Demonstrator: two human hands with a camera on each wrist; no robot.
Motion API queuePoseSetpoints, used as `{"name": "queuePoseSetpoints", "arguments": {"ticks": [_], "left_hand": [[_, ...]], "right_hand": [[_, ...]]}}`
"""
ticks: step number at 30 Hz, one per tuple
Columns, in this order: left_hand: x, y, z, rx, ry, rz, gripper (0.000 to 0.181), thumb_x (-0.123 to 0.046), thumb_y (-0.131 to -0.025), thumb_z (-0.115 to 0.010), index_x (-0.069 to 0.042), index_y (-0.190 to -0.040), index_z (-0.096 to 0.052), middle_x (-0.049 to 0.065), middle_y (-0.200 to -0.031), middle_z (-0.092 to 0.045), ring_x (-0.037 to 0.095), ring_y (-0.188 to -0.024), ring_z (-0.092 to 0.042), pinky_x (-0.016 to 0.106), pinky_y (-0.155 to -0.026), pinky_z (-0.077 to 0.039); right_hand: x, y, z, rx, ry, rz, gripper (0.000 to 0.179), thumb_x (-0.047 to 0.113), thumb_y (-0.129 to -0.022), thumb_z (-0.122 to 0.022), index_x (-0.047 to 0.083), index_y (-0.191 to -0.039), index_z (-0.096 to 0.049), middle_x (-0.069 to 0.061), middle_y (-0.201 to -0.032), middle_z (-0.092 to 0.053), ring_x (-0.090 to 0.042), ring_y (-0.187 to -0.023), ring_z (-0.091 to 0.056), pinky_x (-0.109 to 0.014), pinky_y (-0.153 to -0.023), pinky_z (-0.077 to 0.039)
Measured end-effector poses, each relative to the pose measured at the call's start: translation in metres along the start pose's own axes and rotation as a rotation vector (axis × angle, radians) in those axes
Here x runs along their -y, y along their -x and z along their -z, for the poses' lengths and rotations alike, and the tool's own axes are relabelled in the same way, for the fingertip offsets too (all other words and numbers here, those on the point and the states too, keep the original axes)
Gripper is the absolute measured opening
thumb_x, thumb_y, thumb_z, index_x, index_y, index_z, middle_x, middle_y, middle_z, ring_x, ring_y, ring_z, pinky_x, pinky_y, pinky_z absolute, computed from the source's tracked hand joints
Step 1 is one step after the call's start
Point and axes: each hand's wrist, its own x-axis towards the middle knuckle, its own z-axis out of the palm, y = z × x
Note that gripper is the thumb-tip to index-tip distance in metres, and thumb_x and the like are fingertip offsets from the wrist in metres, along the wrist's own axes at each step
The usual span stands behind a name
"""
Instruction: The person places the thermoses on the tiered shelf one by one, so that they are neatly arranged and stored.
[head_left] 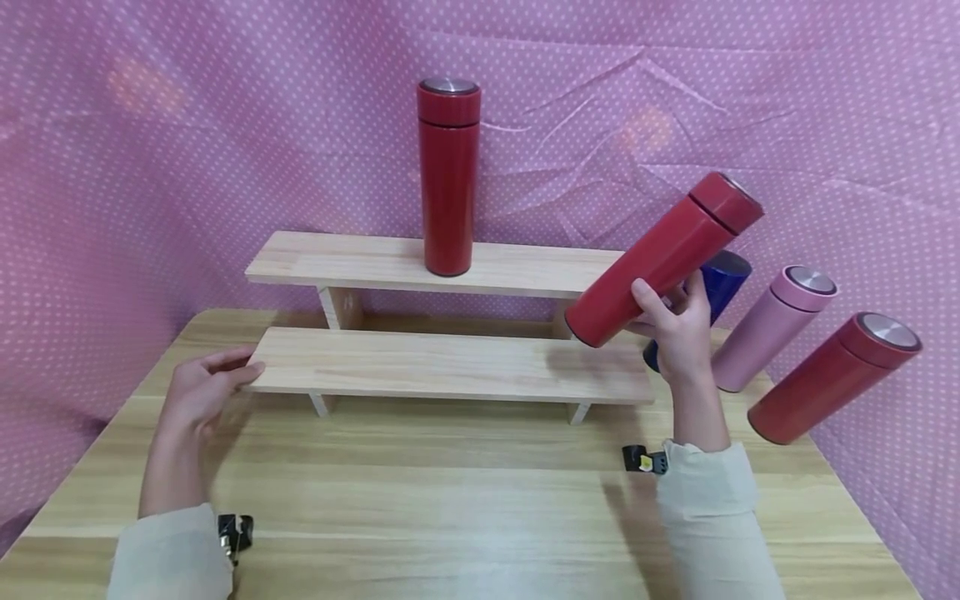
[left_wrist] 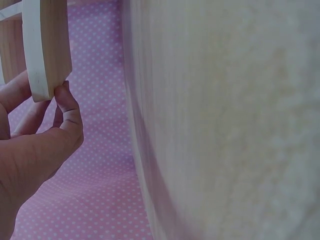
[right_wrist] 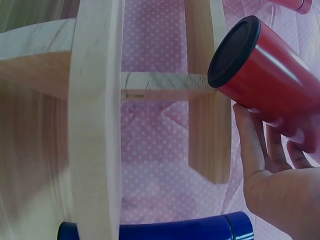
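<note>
R hand (head_left: 681,333) is gripping a glossy red cylindrical flask (head_left: 652,262), fingers curling round its lower body, R of ctr in the head view. Its long axis is slanting, cap pointing upper R, base lower L, overlapping the R end of a two-tier pale wooden shelf (head_left: 442,362); contact unclear. L hand (head_left: 198,390), farther off, is pinching the shelf's L end.

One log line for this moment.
left hand: grips lower shelf end | right hand: holds tilted red flask | upper shelf: another red flask upright

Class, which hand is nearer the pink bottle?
Right. The right hand is just left of the pink bottle; the left hand pinches the left end of the lower shelf.
</note>
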Motion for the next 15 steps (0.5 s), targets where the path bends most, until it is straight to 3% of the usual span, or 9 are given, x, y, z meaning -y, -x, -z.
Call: {"name": "queuePoseSetpoints", "arguments": {"ticks": [7, 15], "left_hand": [[0.000, 0.000, 0.000, 0.004, 0.008, -0.003, 0.038, -0.022, -0.091, -0.080, -0.018, -0.126, -0.067, -0.017, -0.103, -0.061, 0.005, -0.049, -0.035, 0.024, -0.040, -0.035], [0.000, 0.001, -0.001, 0.009, 0.000, 0.000, 0.041, -0.023, -0.091, -0.080, -0.016, -0.129, -0.065, -0.015, -0.106, -0.059, 0.005, -0.050, -0.035, 0.024, -0.040, -0.035]], "right_hand": [[0.000, -0.005, -0.009, 0.025, 0.006, 0.013, 0.054, 0.004, -0.091, -0.070, 0.017, -0.139, -0.049, -0.015, -0.116, -0.064, -0.022, -0.089, -0.073, -0.038, -0.061, -0.061], [-0.006, -0.003, -0.018, -0.022, -0.025, -0.008, 0.049, 0.001, -0.089, -0.072, 0.012, -0.132, -0.052, -0.014, -0.114, -0.065, -0.024, -0.092, -0.070, -0.038, -0.064, -0.061]]}}
